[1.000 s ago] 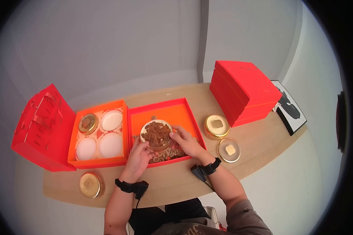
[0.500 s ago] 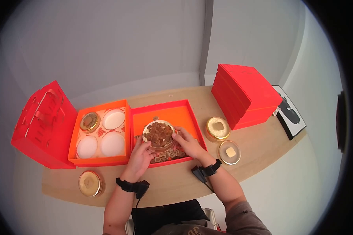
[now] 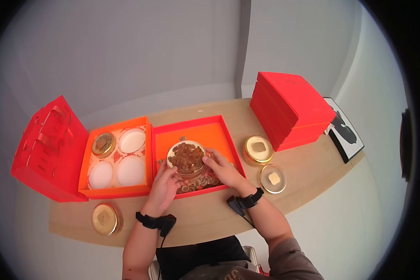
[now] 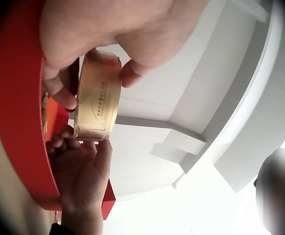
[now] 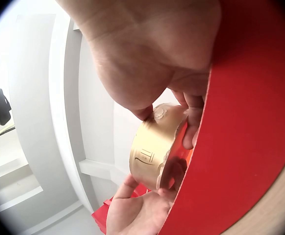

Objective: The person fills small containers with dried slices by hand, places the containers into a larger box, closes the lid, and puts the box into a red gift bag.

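Both hands, left (image 3: pixel 162 190) and right (image 3: pixel 225 173), are gripping the jar (image 3: pixel 187 161) above the red tray (image 3: pixel 226 135), its filled top facing upward, long axis unclear.

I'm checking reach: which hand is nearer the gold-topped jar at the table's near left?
Left. The left hand, on the left side of the held jar, is beyond and right of the gold-topped jar; the right hand, opposite, is farther right.

Brownish-grey sleeve (image 3: pixel 289 259), 2 black wrist straps (image 3: pixel 149 220), cables (image 3: pixel 162 242), probably black trousers (image 3: pixel 200 252).
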Action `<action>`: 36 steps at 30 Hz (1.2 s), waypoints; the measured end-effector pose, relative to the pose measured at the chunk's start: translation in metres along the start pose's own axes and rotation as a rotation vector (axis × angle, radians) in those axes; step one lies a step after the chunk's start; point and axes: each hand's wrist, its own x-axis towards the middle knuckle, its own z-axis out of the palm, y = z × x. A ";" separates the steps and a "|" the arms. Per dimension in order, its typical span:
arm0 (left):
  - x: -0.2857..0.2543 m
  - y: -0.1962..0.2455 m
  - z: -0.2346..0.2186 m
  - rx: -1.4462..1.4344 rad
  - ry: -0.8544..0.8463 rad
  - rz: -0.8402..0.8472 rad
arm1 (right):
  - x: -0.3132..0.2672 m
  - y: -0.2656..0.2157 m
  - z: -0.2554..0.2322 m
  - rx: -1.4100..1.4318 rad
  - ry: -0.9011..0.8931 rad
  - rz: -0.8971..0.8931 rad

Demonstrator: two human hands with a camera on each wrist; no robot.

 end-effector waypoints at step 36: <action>0.001 -0.002 -0.002 -0.003 -0.005 -0.006 | -0.002 -0.003 0.000 -0.005 -0.021 0.007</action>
